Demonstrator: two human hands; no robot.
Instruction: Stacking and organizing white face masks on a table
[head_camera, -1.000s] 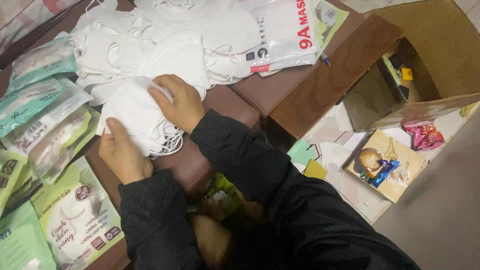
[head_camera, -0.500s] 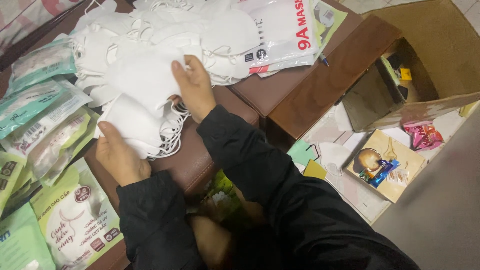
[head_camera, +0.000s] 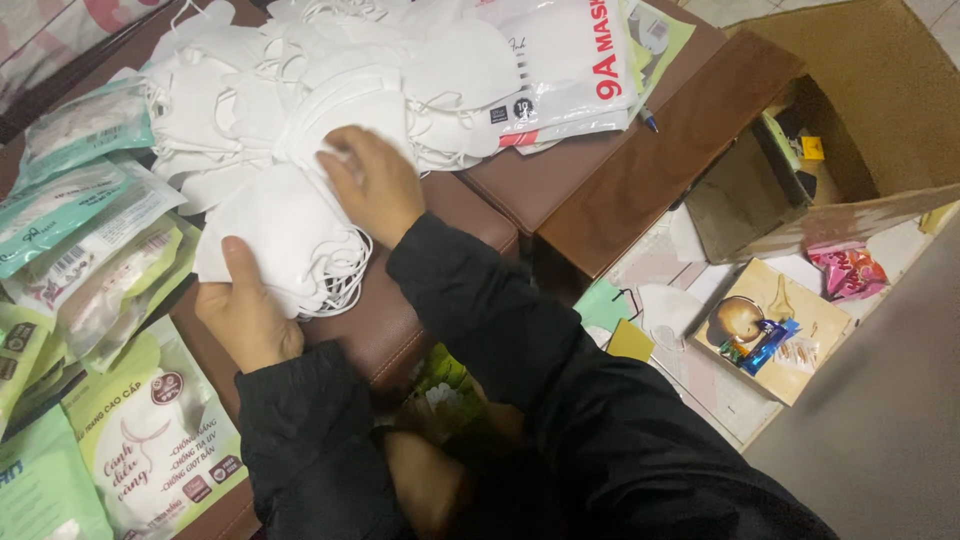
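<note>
My left hand (head_camera: 243, 312) grips a small stack of white face masks (head_camera: 283, 238) with ear loops, resting on a brown padded stool (head_camera: 400, 320). My right hand (head_camera: 372, 185) reaches past the stack, fingers closing on a white mask at the edge of a large loose pile of white masks (head_camera: 300, 70) at the back. Both arms wear black sleeves.
Sealed green and clear mask packets (head_camera: 80, 230) lie along the left. A white printed plastic bag (head_camera: 560, 70) sits behind the pile. An open cardboard box (head_camera: 860, 110) stands at the right, and a small printed box (head_camera: 770, 325) with wrapped sweets lies on the floor.
My right hand has left the held stack and moved up and right to the loose pile. The left hand keeps its grip on the stack.
</note>
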